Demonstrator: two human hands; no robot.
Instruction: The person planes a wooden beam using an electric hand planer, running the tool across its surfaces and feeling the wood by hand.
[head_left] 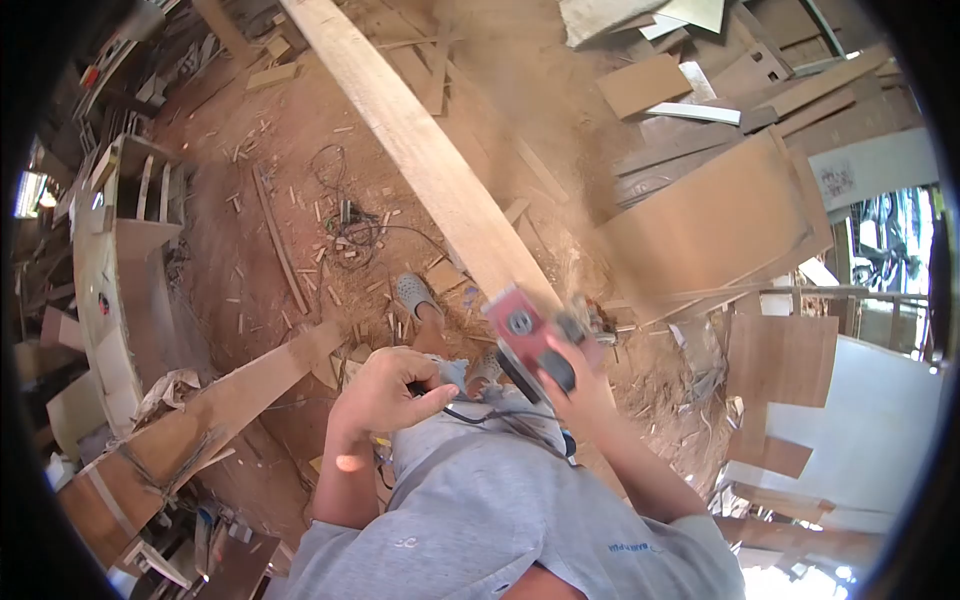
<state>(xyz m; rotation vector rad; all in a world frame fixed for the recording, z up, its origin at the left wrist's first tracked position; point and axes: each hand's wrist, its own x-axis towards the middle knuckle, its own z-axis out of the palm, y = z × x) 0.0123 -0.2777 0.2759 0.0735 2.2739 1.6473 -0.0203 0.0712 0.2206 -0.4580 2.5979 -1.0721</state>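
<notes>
My right hand (pixel 580 385) is wrapped round the black rear handle of a red electric planer (pixel 517 318). The planer rests on the near end of a long pale wooden board (pixel 430 175), which runs away from me toward the upper left. In front of my waist my left hand (pixel 385 395) is closed, its fingers curled round a black power cord (pixel 470 418). That cord crosses my shirt toward the planer. Wood chips (pixel 592 318) show beside the planer's right side, partly blurred. The planer's underside is hidden.
Scraps and a tangled cable (pixel 352 225) lie on the dusty floor. A wide plank (pixel 215 420) slants at lower left, near a wooden frame (pixel 150 220). Sheets and boards (pixel 715 220) are piled at right. My clog (pixel 416 294) stands left of the board.
</notes>
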